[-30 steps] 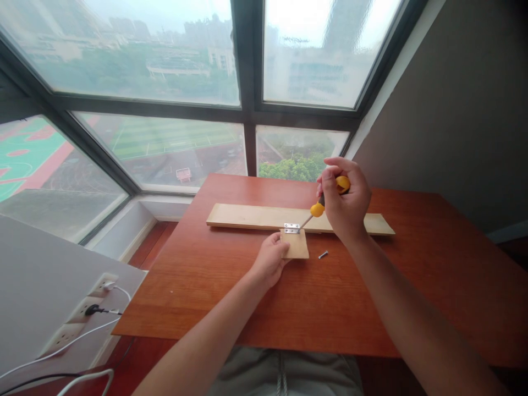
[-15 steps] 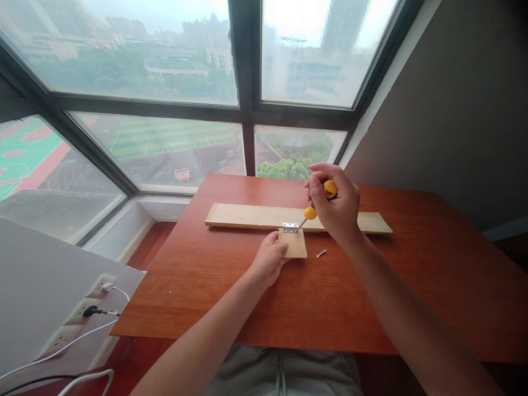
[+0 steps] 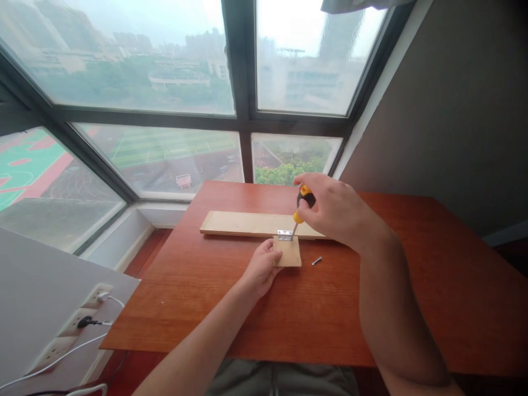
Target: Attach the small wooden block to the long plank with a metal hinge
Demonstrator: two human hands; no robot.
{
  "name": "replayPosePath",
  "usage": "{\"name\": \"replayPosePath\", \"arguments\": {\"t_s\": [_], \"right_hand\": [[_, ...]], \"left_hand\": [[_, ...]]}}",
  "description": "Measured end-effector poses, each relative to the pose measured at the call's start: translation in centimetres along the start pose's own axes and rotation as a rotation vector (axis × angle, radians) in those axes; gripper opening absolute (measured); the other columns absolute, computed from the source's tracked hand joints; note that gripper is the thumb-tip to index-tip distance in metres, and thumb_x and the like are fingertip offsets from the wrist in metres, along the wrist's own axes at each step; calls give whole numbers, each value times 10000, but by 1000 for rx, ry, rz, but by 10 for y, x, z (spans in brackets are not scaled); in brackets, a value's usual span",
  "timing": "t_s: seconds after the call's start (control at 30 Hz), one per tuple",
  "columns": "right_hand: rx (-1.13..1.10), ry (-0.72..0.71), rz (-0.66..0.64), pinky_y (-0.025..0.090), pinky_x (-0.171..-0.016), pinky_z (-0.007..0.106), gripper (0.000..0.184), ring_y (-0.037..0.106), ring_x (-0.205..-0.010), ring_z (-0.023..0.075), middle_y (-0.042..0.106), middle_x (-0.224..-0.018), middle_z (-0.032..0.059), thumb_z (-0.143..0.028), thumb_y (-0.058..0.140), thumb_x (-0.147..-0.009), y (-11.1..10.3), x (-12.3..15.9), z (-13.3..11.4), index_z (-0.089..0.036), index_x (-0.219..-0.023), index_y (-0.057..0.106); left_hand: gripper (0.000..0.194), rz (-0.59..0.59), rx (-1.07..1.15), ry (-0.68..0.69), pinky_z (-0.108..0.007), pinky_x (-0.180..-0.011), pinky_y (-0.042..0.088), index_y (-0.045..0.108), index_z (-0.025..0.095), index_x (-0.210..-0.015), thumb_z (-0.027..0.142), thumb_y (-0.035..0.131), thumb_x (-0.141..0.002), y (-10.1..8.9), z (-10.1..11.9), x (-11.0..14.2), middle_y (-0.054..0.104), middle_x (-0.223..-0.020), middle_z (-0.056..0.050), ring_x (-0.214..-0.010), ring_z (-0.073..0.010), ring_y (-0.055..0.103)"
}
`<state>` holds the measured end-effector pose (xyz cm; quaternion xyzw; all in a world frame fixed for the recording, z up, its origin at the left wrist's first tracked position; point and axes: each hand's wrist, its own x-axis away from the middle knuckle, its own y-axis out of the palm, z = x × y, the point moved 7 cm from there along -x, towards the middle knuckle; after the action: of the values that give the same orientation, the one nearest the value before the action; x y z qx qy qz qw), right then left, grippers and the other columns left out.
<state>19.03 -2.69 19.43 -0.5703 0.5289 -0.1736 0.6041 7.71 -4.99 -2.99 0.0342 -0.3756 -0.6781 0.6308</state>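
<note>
Your left hand (image 3: pixel 262 265) is closed on the small wooden piece (image 3: pixel 290 256), thumb flat on its upper face near the left edge, other fingers around the side and underneath. Piece sits near the middle of your view, over the reddish-brown table (image 3: pixel 181 291).

At its far edge, a silver hinge (image 3: pixel 285 235), one leaf lying on the wood, the other reaching toward the window (image 3: pixel 160 148). Screw holes show on the metal (too small to tell which are filled).

Your right hand (image 3: pixel 336 204) is wrapped around a yellow-and-black screwdriver (image 3: pixel 298 217), index finger up by the handle's end, thumb along the near side. Shaft slants down and slightly left; the tip is at the right end of the hinge. Whether it sits in a screw head, I can't tell.

Just beyond the piece, a long pale board (image 3: pixel 239 222) lies across the table, its right part behind your right hand and forearm. A loose silver screw (image 3: pixel 317 261) lies on the tabletop, right of the small piece.

Low on your left, white sockets (image 3: pixel 74 323) on the wall, with plugs and cords.
</note>
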Motion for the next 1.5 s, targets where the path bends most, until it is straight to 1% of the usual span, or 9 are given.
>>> {"name": "replayPosePath", "arguments": {"t_s": [0.23, 0.37, 0.53, 0.73, 0.93, 1.13, 1.23, 1.33, 1.5], "right_hand": [[98, 127, 5, 347, -581, 297, 210, 598, -704, 205, 677, -876, 38, -422, 525, -905, 10, 3, -5, -233, -990, 558], [90, 163, 72, 357, -606, 300, 155, 603, -719, 202, 682, -892, 38, -303, 511, -891, 9, 4, 0, -230, -1017, 566], [-94, 6, -21, 419, -689, 287, 363, 621, -857, 178, 634, -1185, 48, -160, 529, -776, 4, 9, -6, -227, -1130, 570], [177, 264, 62, 379, -608, 329, 260, 631, -764, 238, 705, -930, 47, -432, 515, -890, -4, 10, 8, -239, -1018, 632], [112, 137, 57, 405, -648, 305, 354, 636, -924, 215, 666, -1179, 60, -186, 513, -809, 1, 10, 3, -221, -1152, 589], [252, 276, 73, 396, -615, 325, 257, 644, -797, 236, 710, -983, 53, -428, 506, -899, -4, 11, 9, -240, -1012, 639], [220, 269, 63, 405, -630, 322, 204, 648, -794, 225, 716, -964, 39, -321, 480, -905, -3, 10, 9, -247, -1003, 643], [112, 141, 61, 437, -708, 314, 360, 643, -950, 224, 673, -1176, 60, -187, 505, -821, -2, 10, 1, -222, -1169, 589], [145, 150, 72, 446, -735, 332, 295, 635, -980, 251, 688, -1126, 82, -344, 524, -887, -2, 10, -1, -210, -1135, 610]], "left_hand": [[286, -17, -30, 27, -265, -700, 566, 613, 139, -984, 39, 620, -717, 3, 3, 4, 712, -972, -103, -803, -174, 680], [296, -29, -38, 31, -269, -702, 567, 614, 138, -999, 44, 618, -718, 3, 3, 4, 715, -978, -102, -794, -170, 680], [303, -28, -24, 32, -264, -692, 566, 605, 135, -984, 50, 649, -697, 1, 1, 2, 717, -977, -102, -774, -163, 677], [307, -16, -35, 28, -288, -737, 573, 605, 135, -992, 49, 648, -701, -1, 0, 0, 716, -992, -106, -834, -186, 687], [301, -28, -33, 24, -292, -746, 574, 606, 133, -996, 40, 626, -711, 0, 1, 0, 713, -1000, -111, -858, -195, 688], [308, -19, -42, 20, -291, -735, 574, 603, 131, -1019, 43, 617, -725, -2, 0, 0, 712, -1005, -113, -843, -188, 686], [319, -24, -41, 23, -285, -733, 573, 606, 132, -1027, 47, 626, -720, -1, 0, 0, 712, -1007, -114, -844, -188, 686], [319, -27, -39, 24, -283, -730, 573, 606, 131, -1027, 44, 621, -720, -1, 0, 0, 713, -1004, -114, -846, -189, 687], [337, -25, -36, 27, -281, -725, 573, 609, 131, -1041, 44, 627, -716, -1, 0, 0, 714, -1008, -116, -841, -188, 688]]}}
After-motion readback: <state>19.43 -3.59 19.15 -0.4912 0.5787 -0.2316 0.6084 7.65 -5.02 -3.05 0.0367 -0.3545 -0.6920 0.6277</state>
